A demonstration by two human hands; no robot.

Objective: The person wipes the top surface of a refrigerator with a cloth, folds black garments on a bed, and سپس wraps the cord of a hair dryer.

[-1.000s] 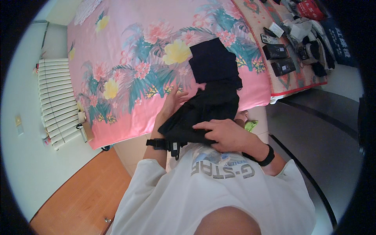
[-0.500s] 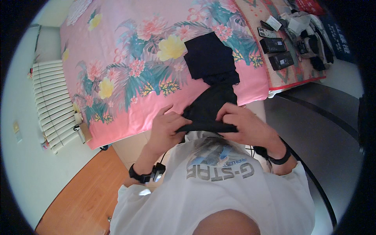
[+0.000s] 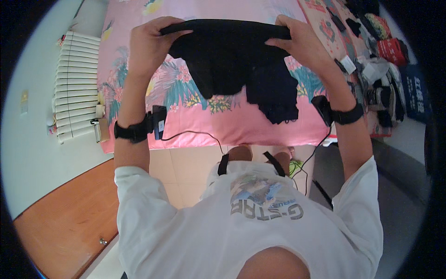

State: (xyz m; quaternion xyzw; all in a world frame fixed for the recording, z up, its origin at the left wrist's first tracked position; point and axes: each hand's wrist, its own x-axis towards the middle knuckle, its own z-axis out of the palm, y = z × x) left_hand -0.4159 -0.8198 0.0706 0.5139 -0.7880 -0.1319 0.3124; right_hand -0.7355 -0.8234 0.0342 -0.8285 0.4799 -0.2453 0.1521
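Note:
A black garment [image 3: 223, 56], shaped like shorts, is stretched wide between my hands above the bed. My left hand [image 3: 152, 44] pinches one end of its upper edge, thumb below and fingers behind. The opposite end is gripped the same way by my right hand [image 3: 304, 44]. The lower part of the garment hangs loose toward me. Partly behind it, a dark navy cloth [image 3: 274, 97] lies on the floral bedspread [image 3: 186, 125]; its far part is hidden.
A patterned cover [image 3: 320, 21] on the right holds a white card [image 3: 347, 64], a red bag [image 3: 391, 51], a dark blue bag [image 3: 416, 93] and heaped clothes [image 3: 378, 74]. A white radiator [image 3: 76, 88] stands left. Cables run from my wrist-worn devices [image 3: 159, 122].
Both hands have moved up and away from my body, spreading apart and carrying the black garment out over the bed. My arms are now extended, and the garment partly covers the navy cloth.

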